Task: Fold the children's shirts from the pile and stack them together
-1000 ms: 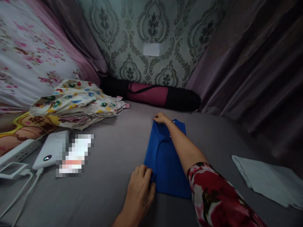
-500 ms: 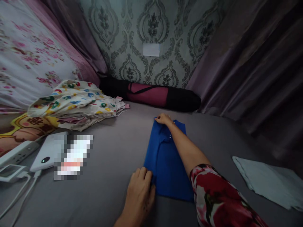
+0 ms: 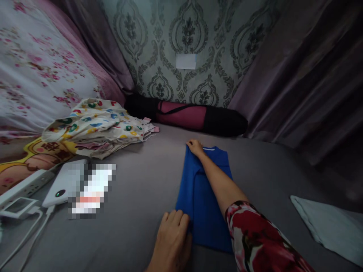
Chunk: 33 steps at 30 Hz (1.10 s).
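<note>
A blue shirt [image 3: 211,211], partly folded, lies flat on the grey bed sheet [image 3: 141,181]. My right hand [image 3: 195,146] reaches across it and pinches its far left corner, close to the neckline with a short white strip. At the near left edge of the shirt, my left hand [image 3: 172,234] has its fingers curled closed on the fabric. The left thumb and fingertips are mostly hidden. My right forearm covers part of the shirt's middle.
Left on the bed are a pile of patterned clothes [image 3: 99,121], a power bank [image 3: 65,183], a power strip [image 3: 31,185] with cables and a pixelated phone-like object [image 3: 95,189]. A folded pale cloth [image 3: 329,224] lies right. A black and maroon bag [image 3: 181,115] lies along the wall.
The view has swung slightly left. The shirt's far end lies flatter, and the white strip at its neckline now shows. Both hands keep their places on its left edge.
</note>
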Tool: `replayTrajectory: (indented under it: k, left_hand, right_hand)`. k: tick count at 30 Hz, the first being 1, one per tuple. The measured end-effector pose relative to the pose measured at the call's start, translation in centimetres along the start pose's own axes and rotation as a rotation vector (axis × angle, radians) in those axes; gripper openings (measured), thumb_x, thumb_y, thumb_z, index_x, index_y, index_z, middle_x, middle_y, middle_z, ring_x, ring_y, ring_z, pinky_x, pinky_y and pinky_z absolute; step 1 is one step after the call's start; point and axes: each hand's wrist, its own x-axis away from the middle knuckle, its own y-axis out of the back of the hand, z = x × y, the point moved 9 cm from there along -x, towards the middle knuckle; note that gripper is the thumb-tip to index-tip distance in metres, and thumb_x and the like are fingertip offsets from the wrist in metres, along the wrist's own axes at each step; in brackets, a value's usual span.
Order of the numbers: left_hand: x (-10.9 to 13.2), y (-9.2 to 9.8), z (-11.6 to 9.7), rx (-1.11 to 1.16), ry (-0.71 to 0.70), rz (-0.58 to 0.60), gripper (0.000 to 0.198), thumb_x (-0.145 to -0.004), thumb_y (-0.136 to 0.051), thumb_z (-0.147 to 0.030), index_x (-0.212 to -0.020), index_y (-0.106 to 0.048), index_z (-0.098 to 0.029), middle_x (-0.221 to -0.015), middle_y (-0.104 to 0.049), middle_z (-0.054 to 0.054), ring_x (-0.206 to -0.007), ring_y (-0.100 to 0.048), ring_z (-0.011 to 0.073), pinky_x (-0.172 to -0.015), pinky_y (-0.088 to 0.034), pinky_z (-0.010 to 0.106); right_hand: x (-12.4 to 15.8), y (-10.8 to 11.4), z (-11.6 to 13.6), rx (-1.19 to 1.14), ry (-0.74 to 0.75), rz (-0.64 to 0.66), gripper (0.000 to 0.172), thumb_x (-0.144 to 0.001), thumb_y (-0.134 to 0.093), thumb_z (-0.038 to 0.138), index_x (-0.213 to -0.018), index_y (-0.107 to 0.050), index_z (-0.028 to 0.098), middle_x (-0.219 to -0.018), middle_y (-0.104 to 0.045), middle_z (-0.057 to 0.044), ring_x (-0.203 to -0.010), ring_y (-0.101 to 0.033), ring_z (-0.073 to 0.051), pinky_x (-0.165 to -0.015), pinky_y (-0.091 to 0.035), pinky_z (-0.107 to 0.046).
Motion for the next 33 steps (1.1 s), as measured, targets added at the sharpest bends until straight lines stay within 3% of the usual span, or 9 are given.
replayTrajectory:
  k: [4, 7, 9, 14, 18, 20, 24, 27, 33]
  left_hand:
    - [0.0, 0.2, -0.3, 0.035, -0.042, -0.060, 0.018, -0.077, -0.049, -0.007, -0.081, -0.056, -0.023, -0.079, -0.061, 0.003, -0.076, -0.055, 0.0217, -0.072, -0.038, 0.038]
    - [-0.3, 1.1, -1.1, 0.081, -0.094, -0.050, 0.008, -0.087, -0.053, -0.023, -0.080, -0.057, -0.023, -0.078, -0.061, 0.003, -0.075, -0.057, 0.0206, -0.070, -0.040, 0.036]
    - [-0.4, 1.9, -1.4, 0.123, -0.096, -0.041, 0.014, -0.092, -0.052, -0.031, -0.082, -0.059, -0.023, -0.080, -0.062, 0.004, -0.077, -0.058, 0.0197, -0.071, -0.042, 0.035]
    - [-0.5, 3.2, -0.5, 0.088, -0.052, -0.154, 0.021, -0.097, -0.043, -0.023, -0.105, -0.062, -0.022, -0.103, -0.066, 0.008, -0.092, -0.062, 0.0205, -0.078, -0.048, 0.036]
    - [-0.4, 1.9, -0.5, -0.024, -0.153, -0.208, 0.032, -0.096, -0.042, -0.018, -0.125, -0.056, -0.019, -0.129, -0.062, 0.010, -0.122, -0.055, 0.0248, -0.096, -0.048, 0.043]
    - [-0.3, 1.0, -0.7, -0.066, -0.199, -0.197, 0.036, -0.097, -0.040, -0.019, -0.130, -0.054, -0.018, -0.136, -0.059, 0.011, -0.131, -0.049, 0.0251, -0.102, -0.046, 0.045]
    - [-0.1, 0.0, -0.9, -0.143, -0.231, -0.153, 0.040, -0.098, -0.037, -0.023, -0.135, -0.051, -0.016, -0.140, -0.055, 0.011, -0.134, -0.046, 0.0251, -0.105, -0.044, 0.047]
    - [-0.1, -0.3, -1.0, -0.199, -0.238, -0.116, 0.041, -0.098, -0.037, -0.023, -0.136, -0.051, -0.015, -0.141, -0.054, 0.011, -0.133, -0.047, 0.0257, -0.106, -0.044, 0.049]
    - [0.0, -0.5, -0.7, -0.221, -0.251, -0.096, 0.044, -0.096, -0.040, -0.022, -0.139, -0.050, -0.020, -0.144, -0.052, 0.009, -0.133, -0.048, 0.0264, -0.104, -0.046, 0.048]
  right_hand:
    - [0.5, -0.7, 0.6, 0.022, 0.005, -0.052, 0.029, -0.097, -0.048, 0.035, -0.110, -0.067, 0.019, -0.120, -0.066, -0.011, -0.116, -0.054, -0.023, -0.099, -0.034, -0.034]
    - [0.6, -0.6, 1.1, 0.044, -0.007, -0.073, 0.029, -0.098, -0.045, 0.033, -0.113, -0.065, 0.018, -0.123, -0.064, -0.014, -0.120, -0.051, -0.025, -0.102, -0.032, -0.038]
    - [0.2, -0.3, 1.2, 0.036, -0.003, -0.023, 0.030, -0.098, -0.044, 0.033, -0.113, -0.065, 0.018, -0.123, -0.064, -0.014, -0.119, -0.052, -0.026, -0.101, -0.034, -0.038]
    - [0.1, 2.0, 0.8, -0.012, 0.079, 0.142, 0.037, -0.101, -0.034, 0.028, -0.110, -0.069, 0.020, -0.114, -0.070, -0.008, -0.106, -0.063, -0.020, -0.094, -0.042, -0.029]
    - [4.7, 2.8, 1.2, 0.005, 0.190, 0.159, 0.043, -0.099, -0.038, 0.028, -0.138, -0.052, 0.016, -0.145, -0.050, -0.010, -0.135, -0.043, -0.021, -0.111, -0.028, -0.030]
    - [8.3, 1.4, 2.5, 0.035, 0.319, 0.225, 0.053, -0.099, -0.036, 0.035, -0.147, -0.040, 0.011, -0.155, -0.035, -0.013, -0.145, -0.027, -0.023, -0.117, -0.017, -0.035]
    - [12.5, -1.4, 3.1, 0.045, 0.347, 0.362, 0.066, -0.099, -0.026, 0.048, -0.153, -0.027, 0.009, -0.160, -0.020, -0.013, -0.149, -0.012, -0.024, -0.120, -0.009, -0.040]
    - [12.2, -1.9, 2.8, 0.049, 0.328, 0.374, 0.070, -0.099, -0.020, 0.050, -0.154, -0.022, 0.006, -0.161, -0.014, -0.014, -0.149, -0.006, -0.024, -0.120, -0.005, -0.041]
    - [8.3, -1.8, 1.7, 0.100, 0.286, 0.338, 0.069, -0.099, -0.017, 0.049, -0.155, -0.020, 0.009, -0.162, -0.014, -0.011, -0.150, -0.005, -0.022, -0.120, -0.001, -0.042]
